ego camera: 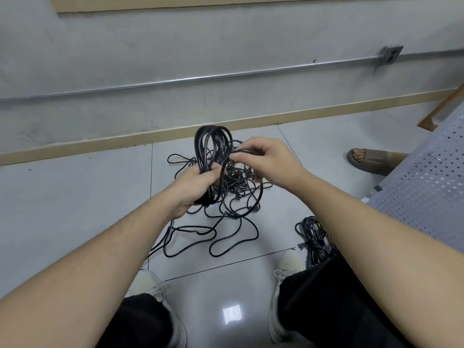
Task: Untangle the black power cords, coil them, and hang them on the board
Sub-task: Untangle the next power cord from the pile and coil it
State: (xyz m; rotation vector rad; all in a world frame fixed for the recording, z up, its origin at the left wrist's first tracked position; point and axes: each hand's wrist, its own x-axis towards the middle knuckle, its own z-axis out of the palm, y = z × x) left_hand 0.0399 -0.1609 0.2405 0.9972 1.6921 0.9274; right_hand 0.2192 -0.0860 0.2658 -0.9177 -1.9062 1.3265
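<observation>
The left hand [195,187] is curled round the lower part of a coil [213,149] of black cord, thumb across the strands, so the loops stand up above the fist, held over the floor [75,197]. The right hand [266,156], just right of the coil, pinches a length of the same cord between thumb and fingers at the coil's right edge; a strand drops from there in a curve toward the floor. Below and beyond both hands lies the tangle [233,192] of loose black cords, spreading nearer in wide loops between the person's two pale shoes. A second coil, the bundle [313,237], lies on the floor to the right, near the right shoe [288,267], partly hidden by the right forearm; it seems tied at the middle, though that is hard to make out. Far right, a sandalled foot [369,159] rests beside a perforated grey seat [426,177]. A metal pipe [200,79] runs along the far wall.
</observation>
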